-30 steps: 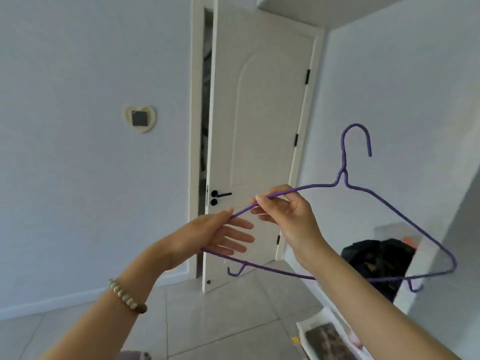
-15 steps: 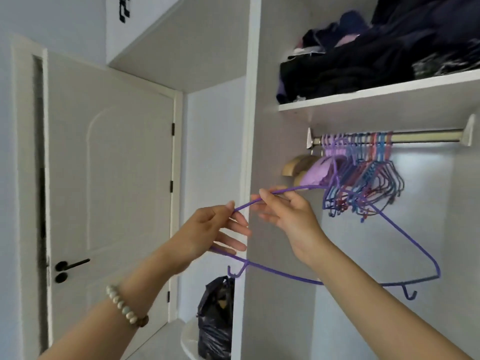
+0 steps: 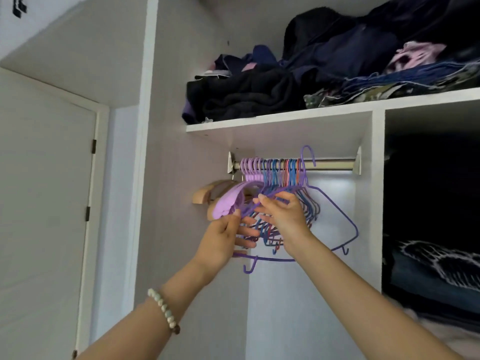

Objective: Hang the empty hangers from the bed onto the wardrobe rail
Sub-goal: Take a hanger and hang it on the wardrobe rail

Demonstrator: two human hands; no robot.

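I hold a purple wire hanger [image 3: 345, 219] up in the wardrobe. Its hook rises just above the metal rail [image 3: 330, 164], right of a packed row of several purple, blue and red hangers [image 3: 275, 178]. My right hand [image 3: 284, 219] pinches the hanger's left sloping arm. My left hand [image 3: 226, 240] pinches its left end, lower down, with the other fingers spread. The hanger's bottom bar with two small hooks shows below my hands. I cannot tell whether the hook touches the rail.
A white shelf [image 3: 259, 120] above the rail carries piled dark clothes [image 3: 324, 74]. Wooden hangers [image 3: 207, 196] lean at the rail's left end. A divider panel [image 3: 378, 203] closes the bay on the right, with dark folded fabric beyond. A white door [image 3: 46, 203] stands left.
My view has swung from the door to the wardrobe. Both hands have lifted the purple hanger up and right, and its hook has come level with the rail beside the hung hangers.
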